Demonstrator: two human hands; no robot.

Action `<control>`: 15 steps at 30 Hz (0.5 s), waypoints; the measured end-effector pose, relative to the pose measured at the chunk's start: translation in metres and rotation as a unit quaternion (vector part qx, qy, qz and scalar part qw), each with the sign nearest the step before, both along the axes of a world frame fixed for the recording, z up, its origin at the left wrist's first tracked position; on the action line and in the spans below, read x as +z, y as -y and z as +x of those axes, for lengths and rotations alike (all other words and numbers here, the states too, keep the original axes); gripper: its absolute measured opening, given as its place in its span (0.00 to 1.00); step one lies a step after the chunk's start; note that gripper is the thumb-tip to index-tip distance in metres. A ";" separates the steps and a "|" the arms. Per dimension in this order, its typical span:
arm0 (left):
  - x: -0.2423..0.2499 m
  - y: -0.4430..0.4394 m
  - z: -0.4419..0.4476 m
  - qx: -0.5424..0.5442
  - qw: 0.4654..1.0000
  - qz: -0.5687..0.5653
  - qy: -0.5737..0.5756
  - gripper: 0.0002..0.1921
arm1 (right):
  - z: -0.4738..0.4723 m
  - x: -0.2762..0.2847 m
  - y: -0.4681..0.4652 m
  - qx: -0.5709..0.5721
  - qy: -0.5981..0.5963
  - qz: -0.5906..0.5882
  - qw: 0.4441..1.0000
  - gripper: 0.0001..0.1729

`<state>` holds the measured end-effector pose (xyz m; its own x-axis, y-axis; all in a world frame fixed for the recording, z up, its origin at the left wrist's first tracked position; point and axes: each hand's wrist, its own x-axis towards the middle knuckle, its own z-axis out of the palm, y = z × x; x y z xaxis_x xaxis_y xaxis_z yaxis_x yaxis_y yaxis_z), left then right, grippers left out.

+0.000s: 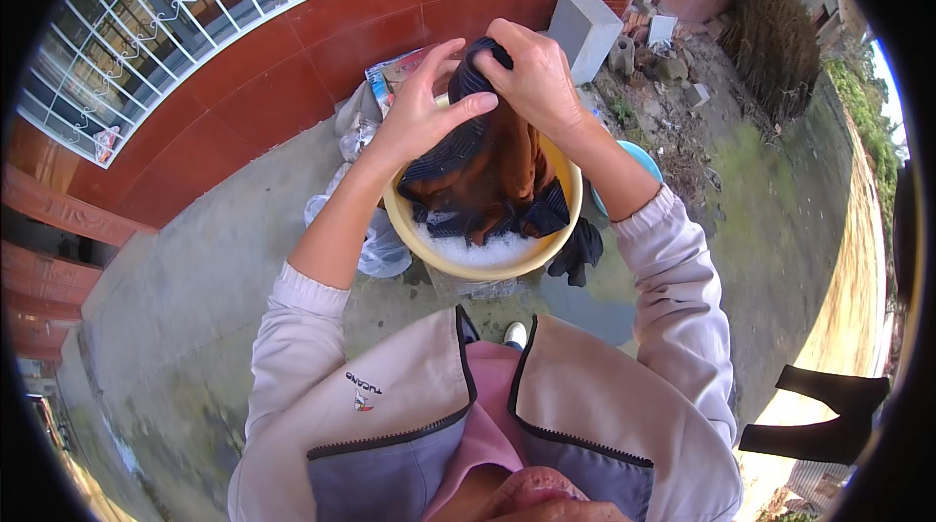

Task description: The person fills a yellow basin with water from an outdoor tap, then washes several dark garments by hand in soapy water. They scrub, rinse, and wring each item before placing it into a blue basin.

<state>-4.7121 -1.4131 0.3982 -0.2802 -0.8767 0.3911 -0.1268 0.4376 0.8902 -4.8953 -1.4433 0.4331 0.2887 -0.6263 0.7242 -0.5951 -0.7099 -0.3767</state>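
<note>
A dark striped garment with a brown inner side (504, 156) hangs bunched over a yellow basin (479, 272). Its lower part lies in white suds (475, 248). My right hand (534, 69) grips the raised top of the cloth, thumb and fingers pinched around a fold. Beside it, my left hand (428, 101) is spread, its fingers apart from the thumb. The left thumb overlaps the cloth's edge; whether it presses on it is hard to tell. Much of the basin's far rim is hidden behind the cloth and hands.
A dark cloth (578, 251) hangs at the basin's right side. Behind the right forearm is a turquoise basin (640, 156). Plastic bags (384, 248) lie at left. A grey block (585, 32) stands by the red wall (307, 47), near rubble (658, 61). Black trousers (841, 420) hang at right.
</note>
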 end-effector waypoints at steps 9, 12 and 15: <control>-0.028 0.000 0.020 -0.082 0.978 0.190 0.026 0.11 | -0.049 -0.119 -0.007 0.189 -0.128 0.441 0.868 0.34; -0.008 -0.009 0.032 -0.083 0.975 0.206 -0.016 0.11 | -0.060 -0.150 0.002 0.219 -0.097 0.473 0.848 0.33; -0.002 -0.011 0.050 -0.027 0.980 0.195 0.013 0.12 | -0.078 -0.148 0.017 0.181 -0.114 0.470 0.856 0.29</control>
